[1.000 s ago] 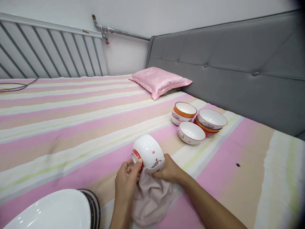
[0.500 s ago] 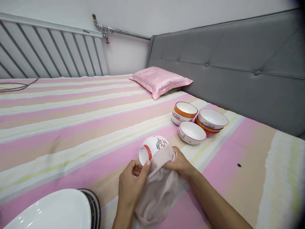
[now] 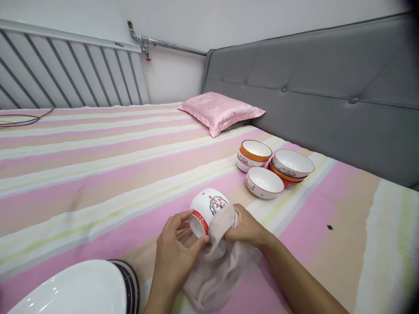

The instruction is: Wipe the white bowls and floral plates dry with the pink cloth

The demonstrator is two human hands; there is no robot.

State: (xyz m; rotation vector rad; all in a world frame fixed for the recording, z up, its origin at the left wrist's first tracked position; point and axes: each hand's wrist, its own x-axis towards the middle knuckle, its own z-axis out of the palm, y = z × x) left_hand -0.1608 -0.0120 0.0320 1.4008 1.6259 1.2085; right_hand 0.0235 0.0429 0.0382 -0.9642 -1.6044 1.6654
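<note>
Left hand (image 3: pixel 175 255) is holding the white bowl (image 3: pixel 207 203) by its red foot ring (image 3: pixel 200 220), thumb sitting low on the ring, index finger up on its upper edge; fingers are grasping, not released. Bowl is lying tipped on its side in front of the person, foot facing left and toward the camera, red-and-black blossom print showing on the wall. Can't tell whether it's touching the bed. Right hand (image 3: pixel 246 227) is clenching the pale pinkish cloth (image 3: pixel 216 272), fingers partly hidden in the folds; cloth is lapping over the bowl's right side, its loose end trailing down between the forearms. Other bowls are standing upright beyond the right hand on the striped bed sheet (image 3: pixel 108 187): orange-banded bowl (image 3: pixel 255 151) is topping one stack, white red-rimmed bowl (image 3: pixel 293 163) is topping the next, single shallow-looking bowl (image 3: pixel 264 182) is sitting just in front of both. Dark-edged plate stack (image 3: pixel 73 285) is resting at lower left, cut off by the frame. Pink pillow (image 3: pixel 221 111) is lying farther back, against the grey headboard (image 3: pixel 314 91).
</note>
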